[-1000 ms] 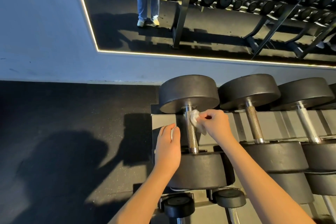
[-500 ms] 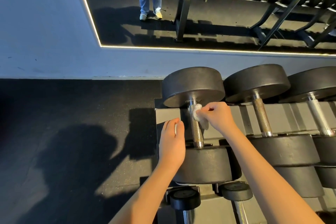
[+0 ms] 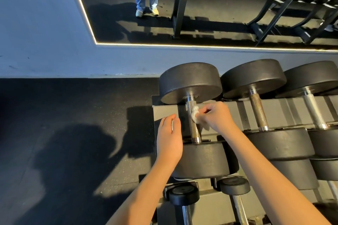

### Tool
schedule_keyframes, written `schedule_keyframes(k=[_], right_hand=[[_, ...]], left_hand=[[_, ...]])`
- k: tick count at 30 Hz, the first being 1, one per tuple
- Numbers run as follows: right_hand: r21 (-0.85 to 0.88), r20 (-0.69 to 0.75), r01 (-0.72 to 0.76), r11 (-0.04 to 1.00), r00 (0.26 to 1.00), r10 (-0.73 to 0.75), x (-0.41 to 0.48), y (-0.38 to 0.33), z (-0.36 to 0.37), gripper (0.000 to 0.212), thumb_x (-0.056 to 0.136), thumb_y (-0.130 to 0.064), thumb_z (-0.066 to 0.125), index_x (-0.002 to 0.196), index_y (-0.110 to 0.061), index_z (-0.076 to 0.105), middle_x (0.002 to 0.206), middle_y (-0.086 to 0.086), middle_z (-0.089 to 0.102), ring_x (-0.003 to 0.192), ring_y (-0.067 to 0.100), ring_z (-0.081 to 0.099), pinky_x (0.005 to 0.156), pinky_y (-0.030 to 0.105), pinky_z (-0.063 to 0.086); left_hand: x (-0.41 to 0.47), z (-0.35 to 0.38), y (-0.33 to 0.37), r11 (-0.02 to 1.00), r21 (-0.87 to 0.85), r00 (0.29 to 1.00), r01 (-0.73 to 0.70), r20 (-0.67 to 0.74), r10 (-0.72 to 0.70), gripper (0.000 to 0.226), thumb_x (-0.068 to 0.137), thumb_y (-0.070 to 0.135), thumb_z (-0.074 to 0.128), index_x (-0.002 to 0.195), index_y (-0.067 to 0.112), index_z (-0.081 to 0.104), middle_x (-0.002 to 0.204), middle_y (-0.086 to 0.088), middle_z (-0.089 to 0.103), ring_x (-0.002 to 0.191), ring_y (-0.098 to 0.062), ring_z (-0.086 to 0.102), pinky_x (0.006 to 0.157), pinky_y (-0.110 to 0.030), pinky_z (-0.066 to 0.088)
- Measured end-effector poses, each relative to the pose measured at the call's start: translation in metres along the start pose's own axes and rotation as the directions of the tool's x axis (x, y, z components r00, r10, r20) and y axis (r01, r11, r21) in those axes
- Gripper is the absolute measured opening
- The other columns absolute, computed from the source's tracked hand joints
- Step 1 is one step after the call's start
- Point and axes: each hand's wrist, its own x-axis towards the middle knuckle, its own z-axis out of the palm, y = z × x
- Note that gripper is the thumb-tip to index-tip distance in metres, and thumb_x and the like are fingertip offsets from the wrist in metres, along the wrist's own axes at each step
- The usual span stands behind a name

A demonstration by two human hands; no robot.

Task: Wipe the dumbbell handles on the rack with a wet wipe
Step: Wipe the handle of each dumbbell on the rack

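The leftmost dumbbell point(image 3: 190, 82) lies on the grey rack point(image 3: 164, 111) with its knurled metal handle point(image 3: 194, 129) pointing toward me. My right hand point(image 3: 217, 117) pinches a crumpled white wet wipe point(image 3: 195, 115) and presses it against the right side of the handle's upper part. My left hand point(image 3: 169, 140) rests with straight fingers beside the handle on its left, near the dumbbell's near weight; it holds nothing that I can see.
Two more dumbbells point(image 3: 256, 78) lie to the right on the same rack, and smaller ones point(image 3: 183, 195) sit on the tier below. A wall mirror point(image 3: 201, 5) ahead reflects another rack and a person's legs. Black rubber floor point(image 3: 64, 133) spreads to the left.
My right hand with the wipe has slid a little down the handle from just under the far weight. The camera view shifted slightly; my left hand stays beside the handle.
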Motion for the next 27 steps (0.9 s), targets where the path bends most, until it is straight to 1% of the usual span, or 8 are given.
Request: schedule_keyframes(k=[3,6,10,17,19,23,25,27], right_hand=[[-0.095,0.081,-0.034,0.995,0.996,0.042,-0.006,0.008,-0.001,0.007,0.081,-0.008,0.071,0.080,-0.015,0.070,0.091,0.001,0.064,0.091,0.013,0.057,0.075,0.019,0.043],[0.006,-0.056,0.013,1.000,0.998,-0.013,0.002,-0.003,0.002,0.008,0.083,-0.006,0.068,0.076,-0.011,0.071,0.085,0.003,0.066,0.085,0.014,0.060,0.063,0.017,0.043],[0.080,-0.209,0.070,0.994,0.977,-0.052,0.009,-0.017,0.005,0.006,0.084,-0.004,0.066,0.081,-0.004,0.071,0.083,0.007,0.066,0.077,0.012,0.057,0.066,0.015,0.043],[-0.238,0.140,0.027,0.971,0.990,0.006,-0.017,0.000,0.000,0.006,0.083,-0.010,0.070,0.089,-0.012,0.071,0.092,0.004,0.063,0.087,0.013,0.057,0.075,0.021,0.043],[-0.223,0.108,0.031,0.974,0.994,-0.007,-0.013,-0.007,0.000,0.003,0.083,-0.010,0.069,0.083,-0.013,0.069,0.091,0.005,0.065,0.087,0.016,0.060,0.075,0.024,0.047],[-0.008,-0.128,0.111,0.994,0.986,-0.111,-0.001,-0.015,0.001,0.011,0.084,-0.008,0.068,0.073,-0.011,0.067,0.081,0.004,0.065,0.079,0.017,0.063,0.071,0.023,0.051],[-0.029,-0.099,0.111,0.993,0.989,-0.113,-0.003,-0.013,0.000,0.011,0.084,-0.010,0.068,0.074,-0.013,0.067,0.081,0.002,0.064,0.080,0.015,0.061,0.066,0.018,0.045],[-0.176,0.071,0.048,0.983,0.997,-0.036,-0.011,-0.008,-0.002,0.009,0.083,-0.011,0.068,0.076,-0.015,0.066,0.082,0.002,0.063,0.082,0.015,0.061,0.066,0.017,0.044]], left_hand=[[0.000,0.000,0.001,1.000,-0.005,1.000,-0.001,-0.005,0.001,0.037,0.101,0.036,0.036,0.136,0.026,0.046,0.128,0.013,0.050,0.114,0.001,0.044,0.096,-0.019,0.032],[-0.002,0.000,0.001,1.000,-0.010,1.000,-0.006,-0.003,0.006,0.038,0.101,0.037,0.036,0.135,0.025,0.046,0.127,0.012,0.051,0.116,-0.001,0.046,0.098,-0.021,0.035],[-0.001,0.000,0.001,1.000,-0.028,1.000,0.010,-0.012,-0.010,0.035,0.101,0.039,0.036,0.131,0.027,0.049,0.123,0.010,0.054,0.114,-0.004,0.051,0.101,-0.026,0.039],[-0.002,-0.001,0.003,1.000,0.000,1.000,0.002,0.001,-0.002,0.037,0.102,0.035,0.036,0.135,0.025,0.046,0.123,0.014,0.048,0.113,0.000,0.044,0.094,-0.019,0.032],[-0.003,-0.001,0.003,1.000,-0.003,1.000,0.012,0.010,-0.012,0.037,0.102,0.035,0.035,0.135,0.024,0.047,0.124,0.014,0.049,0.114,-0.001,0.045,0.095,-0.020,0.032],[-0.003,-0.002,0.004,0.999,-0.018,0.999,0.030,0.021,-0.030,0.030,0.101,0.036,0.036,0.126,0.027,0.051,0.112,0.015,0.053,0.104,0.000,0.051,0.091,-0.019,0.036],[-0.003,-0.002,0.005,0.999,-0.013,0.999,0.037,0.024,-0.037,0.022,0.102,0.035,0.036,0.119,0.033,0.050,0.102,0.021,0.050,0.097,0.003,0.050,0.085,-0.014,0.034],[-0.003,-0.002,0.007,1.000,0.002,0.999,0.027,0.029,-0.027,0.014,0.102,0.034,0.036,0.111,0.037,0.047,0.098,0.022,0.048,0.095,0.003,0.049,0.082,-0.012,0.032]])
